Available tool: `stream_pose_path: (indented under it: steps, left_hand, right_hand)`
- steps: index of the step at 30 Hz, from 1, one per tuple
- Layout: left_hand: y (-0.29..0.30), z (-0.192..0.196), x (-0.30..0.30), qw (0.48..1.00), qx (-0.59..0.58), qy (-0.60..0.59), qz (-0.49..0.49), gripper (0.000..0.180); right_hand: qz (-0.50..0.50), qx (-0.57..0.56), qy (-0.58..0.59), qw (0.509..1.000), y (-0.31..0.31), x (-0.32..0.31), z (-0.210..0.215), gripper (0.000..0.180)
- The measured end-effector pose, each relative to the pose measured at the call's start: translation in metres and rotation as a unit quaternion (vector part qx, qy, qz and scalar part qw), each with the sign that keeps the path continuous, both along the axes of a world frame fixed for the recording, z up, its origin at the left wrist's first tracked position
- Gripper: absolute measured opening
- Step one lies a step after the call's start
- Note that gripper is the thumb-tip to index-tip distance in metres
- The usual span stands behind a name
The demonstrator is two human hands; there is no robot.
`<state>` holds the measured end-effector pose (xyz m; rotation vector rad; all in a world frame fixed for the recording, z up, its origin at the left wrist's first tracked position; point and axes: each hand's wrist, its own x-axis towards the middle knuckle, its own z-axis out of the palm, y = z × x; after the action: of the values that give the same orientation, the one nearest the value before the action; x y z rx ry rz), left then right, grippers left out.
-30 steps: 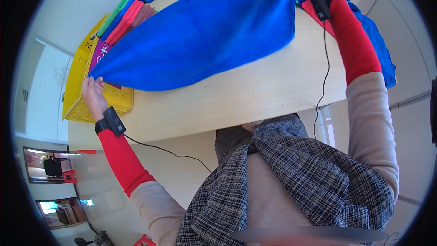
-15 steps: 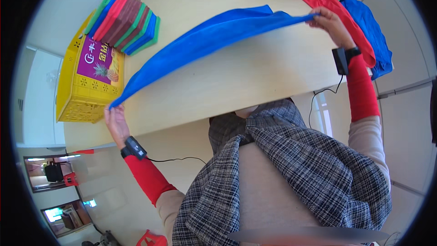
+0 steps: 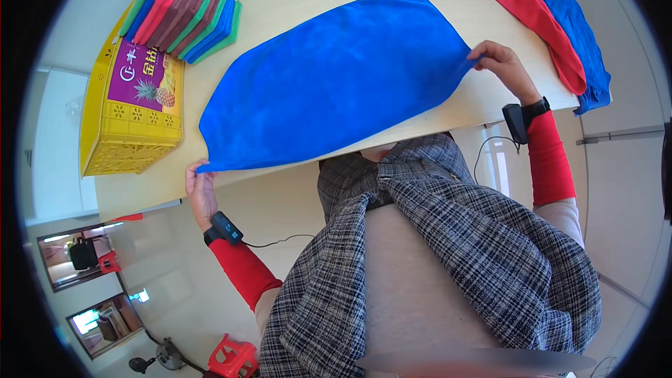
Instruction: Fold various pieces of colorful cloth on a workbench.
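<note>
A blue cloth [image 3: 329,84] lies spread over the pale table, its near edge at the table's front. My left hand [image 3: 201,192] pinches its near left corner at the table edge. At the right, my right hand [image 3: 505,68] grips the other near corner between thumb and fingers. The far edge of the cloth rests on the tabletop, ending in a corner at the top. Both wrists carry a black strapped device with a thin cable.
Left on the table stands a yellow plastic crate [image 3: 133,141] with folded cloths [image 3: 183,17] in several colours stacked upright in it. A red cloth [image 3: 528,21] and blue cloths [image 3: 577,42] lie heaped at the right. A red stool [image 3: 232,358] is on the floor at lower left.
The blue cloth, stretched in a narrow arc before, now lies opened out flat on the table. Both hands have come nearer to me, the left also slightly inward.
</note>
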<state>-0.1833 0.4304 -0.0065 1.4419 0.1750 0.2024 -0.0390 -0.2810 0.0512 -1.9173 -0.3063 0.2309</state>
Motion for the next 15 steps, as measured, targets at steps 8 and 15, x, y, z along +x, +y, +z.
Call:
stream_pose_path:
  steps: [8, 15]
  left_hand:
    - [-0.155, 0.112, 0.06, 0.959, 0.21, -0.085, -0.167, 0.012]
    - [-0.252, 0.161, 0.063, 0.972, 0.014, -0.029, -0.232, 0.008]
  right_hand:
    - [0.122, -0.093, -0.163, 0.975, 0.135, -0.017, 0.08, 0.015]
    - [0.151, 0.012, -0.195, 0.969, 0.226, -0.047, 0.121, 0.021]
